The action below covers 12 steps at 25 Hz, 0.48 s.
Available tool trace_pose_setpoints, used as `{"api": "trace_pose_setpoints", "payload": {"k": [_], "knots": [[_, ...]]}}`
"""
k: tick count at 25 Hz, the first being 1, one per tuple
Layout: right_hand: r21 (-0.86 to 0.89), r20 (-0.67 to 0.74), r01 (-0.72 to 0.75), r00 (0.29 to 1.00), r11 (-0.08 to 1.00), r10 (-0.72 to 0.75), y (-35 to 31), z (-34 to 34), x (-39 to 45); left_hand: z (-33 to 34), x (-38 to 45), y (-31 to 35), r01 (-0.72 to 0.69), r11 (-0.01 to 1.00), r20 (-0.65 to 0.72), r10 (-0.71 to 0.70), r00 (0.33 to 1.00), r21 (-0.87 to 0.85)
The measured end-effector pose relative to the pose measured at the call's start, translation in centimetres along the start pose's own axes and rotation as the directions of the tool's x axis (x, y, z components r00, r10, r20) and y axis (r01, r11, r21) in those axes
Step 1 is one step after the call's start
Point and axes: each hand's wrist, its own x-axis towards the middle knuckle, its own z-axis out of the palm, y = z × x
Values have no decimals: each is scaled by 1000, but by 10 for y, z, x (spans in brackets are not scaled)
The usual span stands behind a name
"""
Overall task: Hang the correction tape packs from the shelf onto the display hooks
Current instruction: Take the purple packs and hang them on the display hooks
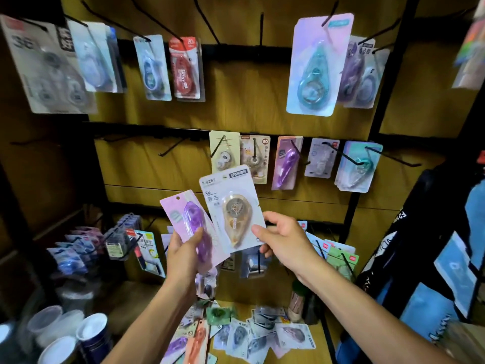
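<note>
A big brown board (236,106) with black hooks stood above and behind both hands. Many packs already hung there. Up and to the left of the left hand, one hook (172,147) had nothing on it. Below the hands, the shelf (319,334) had a heap of loose packs (252,334) lying on it.

The left hand (181,254) had its fingers curled round a purple pack (193,227). The right hand (282,239) pinched the bottom edge of a white pack (232,206) with a tan tape inside. The two packs touched.

This looked like the sorting step. Next, I think, one pack's small hole must be slid onto a hook.

To the left of the left arm, cups (91,334) stood. I could not tell what was inside.
</note>
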Motion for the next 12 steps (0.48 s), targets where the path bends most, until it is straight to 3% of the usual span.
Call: {"api": "trace_pose_setpoints", "payload": {"k": [6,12], "knots": [[-101,16,121,993,988,-120,-54,76,32,-37,12,25,-98,981,-32,105,994,167],[-201,-131,96,984,975,-124,-65,115,65,-74,35,32,-84,982,-52,95,994,170]]}}
